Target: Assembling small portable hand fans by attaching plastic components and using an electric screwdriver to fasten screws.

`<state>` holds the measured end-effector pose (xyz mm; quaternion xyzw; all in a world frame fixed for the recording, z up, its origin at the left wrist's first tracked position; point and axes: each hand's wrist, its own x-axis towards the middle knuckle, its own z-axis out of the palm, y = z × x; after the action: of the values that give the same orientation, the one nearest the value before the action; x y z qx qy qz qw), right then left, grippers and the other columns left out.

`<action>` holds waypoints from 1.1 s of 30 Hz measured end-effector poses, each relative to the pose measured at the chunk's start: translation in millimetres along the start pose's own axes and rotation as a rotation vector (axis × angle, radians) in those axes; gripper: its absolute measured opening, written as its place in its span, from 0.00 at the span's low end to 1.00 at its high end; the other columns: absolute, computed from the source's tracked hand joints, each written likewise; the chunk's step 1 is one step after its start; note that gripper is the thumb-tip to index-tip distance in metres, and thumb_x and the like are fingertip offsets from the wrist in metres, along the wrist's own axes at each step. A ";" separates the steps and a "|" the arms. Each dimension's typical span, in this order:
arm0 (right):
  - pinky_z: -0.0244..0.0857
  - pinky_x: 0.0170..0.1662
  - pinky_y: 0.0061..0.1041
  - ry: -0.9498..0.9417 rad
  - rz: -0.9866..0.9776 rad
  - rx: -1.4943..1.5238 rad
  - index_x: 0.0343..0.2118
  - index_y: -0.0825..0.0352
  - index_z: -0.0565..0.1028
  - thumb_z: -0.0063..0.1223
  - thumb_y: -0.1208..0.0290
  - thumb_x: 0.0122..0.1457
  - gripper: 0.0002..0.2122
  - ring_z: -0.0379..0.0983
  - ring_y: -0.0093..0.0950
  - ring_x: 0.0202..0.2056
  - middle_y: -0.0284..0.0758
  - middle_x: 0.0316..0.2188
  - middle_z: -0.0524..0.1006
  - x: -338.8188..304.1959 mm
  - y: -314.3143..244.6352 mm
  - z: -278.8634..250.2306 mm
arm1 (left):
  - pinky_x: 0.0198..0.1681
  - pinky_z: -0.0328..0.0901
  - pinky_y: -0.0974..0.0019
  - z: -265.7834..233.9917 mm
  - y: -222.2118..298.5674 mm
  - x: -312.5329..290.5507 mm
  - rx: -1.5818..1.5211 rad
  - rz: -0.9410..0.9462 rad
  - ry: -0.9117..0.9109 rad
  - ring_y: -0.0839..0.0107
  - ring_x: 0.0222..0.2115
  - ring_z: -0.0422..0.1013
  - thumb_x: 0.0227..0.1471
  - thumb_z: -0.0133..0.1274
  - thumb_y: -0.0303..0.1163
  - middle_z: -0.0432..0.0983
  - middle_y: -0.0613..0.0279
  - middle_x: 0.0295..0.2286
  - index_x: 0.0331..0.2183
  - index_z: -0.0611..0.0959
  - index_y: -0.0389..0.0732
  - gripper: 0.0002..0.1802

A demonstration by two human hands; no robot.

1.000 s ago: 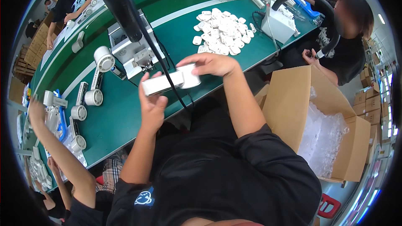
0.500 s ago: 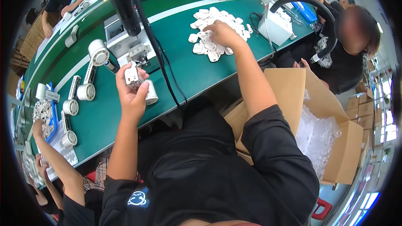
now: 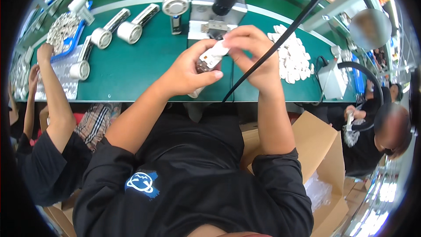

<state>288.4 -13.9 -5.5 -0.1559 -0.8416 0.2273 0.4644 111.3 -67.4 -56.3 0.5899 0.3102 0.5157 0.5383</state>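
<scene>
Left hand cups a small handheld device with a dark, brownish inner part, fingers curled round it; right hand pinches a small white plastic piece onto its top end, thumb and forefinger closed on it. Both held together just above the near edge of the green bench, in front of the person's chest. Judging by the fit, the white piece looks about seated but not pressed home; cannot tell if it has clicked. Pile of small white flat parts lies right of the hands, matte, rounded, many left. Far from the hands a grey metal fixture with a black cable slanting down across the bench. Left, several white fans with round heads and slim handles lie on the smooth bench top, apparently finished. Farther left a co-worker's arm by a blue tray of parts. Brown cardboard box near right, with clear crinkly plastic inside.
</scene>
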 end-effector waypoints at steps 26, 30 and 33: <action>0.65 0.25 0.31 0.422 0.313 0.573 0.40 0.72 0.66 0.51 0.69 0.53 0.15 0.67 0.27 0.18 0.36 0.17 0.69 94.7 24.4 18.9 | 0.28 0.58 0.76 -29.3 -16.0 -4.8 0.195 0.319 0.345 0.80 0.25 0.60 0.54 0.46 0.51 0.66 0.66 0.27 0.42 0.69 0.39 0.25; 0.65 0.25 0.30 0.431 0.351 0.600 0.34 0.72 0.68 0.52 0.68 0.53 0.12 0.67 0.28 0.19 0.35 0.17 0.69 77.8 31.7 25.1 | 0.28 0.58 0.76 -33.3 -16.8 -4.2 0.172 0.351 0.342 0.80 0.25 0.60 0.54 0.46 0.52 0.66 0.66 0.27 0.42 0.70 0.39 0.26; 0.64 0.26 0.30 0.413 0.340 0.614 0.31 0.70 0.69 0.51 0.69 0.53 0.09 0.67 0.28 0.19 0.36 0.18 0.69 69.1 34.4 27.2 | 0.28 0.58 0.76 -35.6 -19.6 -3.7 0.181 0.383 0.352 0.79 0.25 0.60 0.54 0.46 0.51 0.66 0.66 0.27 0.42 0.70 0.38 0.26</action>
<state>231.0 41.5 12.8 -0.1894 -0.5859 0.5057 0.6043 80.4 -55.1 -80.0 0.5849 0.3266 0.6728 0.3139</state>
